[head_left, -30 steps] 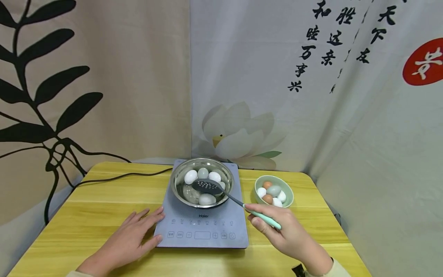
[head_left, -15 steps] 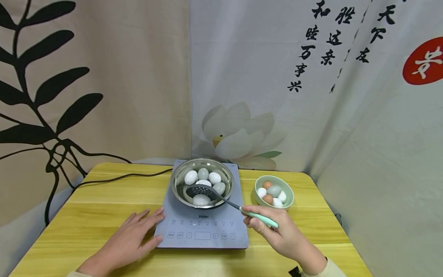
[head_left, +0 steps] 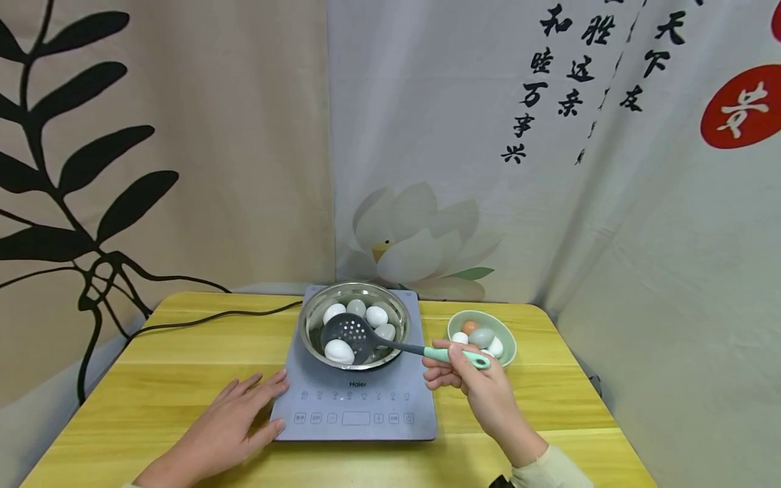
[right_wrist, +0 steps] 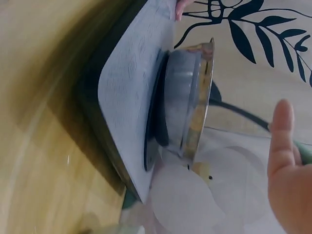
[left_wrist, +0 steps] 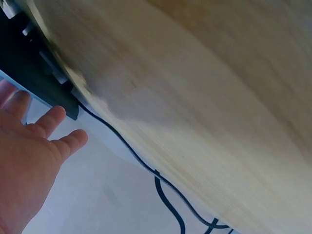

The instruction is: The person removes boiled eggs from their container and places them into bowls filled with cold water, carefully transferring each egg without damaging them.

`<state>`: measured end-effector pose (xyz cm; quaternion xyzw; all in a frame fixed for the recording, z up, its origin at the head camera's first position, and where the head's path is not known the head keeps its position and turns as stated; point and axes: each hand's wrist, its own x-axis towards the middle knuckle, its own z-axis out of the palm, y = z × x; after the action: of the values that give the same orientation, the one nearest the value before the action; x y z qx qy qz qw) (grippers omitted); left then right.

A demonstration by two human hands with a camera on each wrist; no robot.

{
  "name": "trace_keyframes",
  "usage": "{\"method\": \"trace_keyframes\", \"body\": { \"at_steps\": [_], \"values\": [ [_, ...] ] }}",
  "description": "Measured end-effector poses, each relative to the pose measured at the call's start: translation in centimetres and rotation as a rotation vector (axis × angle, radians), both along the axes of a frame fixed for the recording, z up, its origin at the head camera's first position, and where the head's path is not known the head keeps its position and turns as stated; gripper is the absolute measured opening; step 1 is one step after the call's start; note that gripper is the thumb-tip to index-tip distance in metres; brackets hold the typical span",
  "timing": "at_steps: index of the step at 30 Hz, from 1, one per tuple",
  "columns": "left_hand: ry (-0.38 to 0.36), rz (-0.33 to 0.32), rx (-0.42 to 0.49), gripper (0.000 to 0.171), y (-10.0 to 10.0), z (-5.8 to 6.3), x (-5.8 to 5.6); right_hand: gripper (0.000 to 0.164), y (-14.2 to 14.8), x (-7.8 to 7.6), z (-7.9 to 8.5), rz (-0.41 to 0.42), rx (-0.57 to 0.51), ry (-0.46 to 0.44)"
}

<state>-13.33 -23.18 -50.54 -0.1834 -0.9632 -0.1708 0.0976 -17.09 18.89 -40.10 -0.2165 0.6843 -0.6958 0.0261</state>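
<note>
1. Holding a slotted spoon (head_left: 365, 340) by its green handle in the right hand (head_left: 483, 386), thumb and fingers pinched on it; apparently touching the cooker (head_left: 390, 400) at its 8 o'clock edge with the left hand (head_left: 232, 427), fingers spread, holding nothing.
2. Spoon head inside the metal bowl (head_left: 309, 327), towards 6 o'clock; shaft out over the rim between 3 and 4.
3. Best moved low and slowly, nudging the eggs (head_left: 376, 316) gently: hard knocks could crack shells. Hold the left hand clear of the metal, in case of heat.
4. In the metal bowl: white eggs at 10, 2 and 7 o'clock, grey at 12 and 3. Cannot tell, for the 7 o'clock egg (head_left: 339, 352), whether resting on the spoon or just beside.
5. At 3 o'clock from there: a green bowl (head_left: 509, 335) of white, grey and brown eggs, partly hidden behind the right hand.
</note>
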Motion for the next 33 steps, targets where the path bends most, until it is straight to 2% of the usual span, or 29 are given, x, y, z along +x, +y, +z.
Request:
{"method": "trace_keyframes", "body": {
  "at_steps": [3,8,13,19,26,29,33],
  "values": [
    [-0.014,0.002,0.005,0.06,0.0,0.0,0.0,0.049,-0.7,-0.4,-0.2,-0.077,-0.079,-0.143],
    [-0.013,0.002,0.006,0.06,0.0,0.0,0.0,0.043,-1.7,-1.0,0.0,-0.212,-0.188,-0.331],
    [-0.003,0.001,0.001,0.06,0.0,-0.2,0.0,0.045,-1.7,-1.5,0.0,-0.273,-0.24,-0.423],
    [-0.008,0.002,0.007,0.06,-0.1,-0.2,0.0,0.044,-0.3,-1.7,0.6,-0.286,-0.282,-0.38],
    [0.013,-0.01,0.013,0.06,-0.1,-0.3,0.0,0.044,5.1,-0.8,2.5,-0.277,-0.303,-0.304],
    [0.026,-0.011,0.009,0.06,-0.1,-0.3,0.0,0.04,7.9,-0.1,2.9,-0.325,-0.339,-0.261],
    [0.023,-0.012,0.014,0.06,-0.1,-0.2,0.0,0.035,11.4,1.1,2.7,-0.424,-0.377,-0.216]
  ]
}}
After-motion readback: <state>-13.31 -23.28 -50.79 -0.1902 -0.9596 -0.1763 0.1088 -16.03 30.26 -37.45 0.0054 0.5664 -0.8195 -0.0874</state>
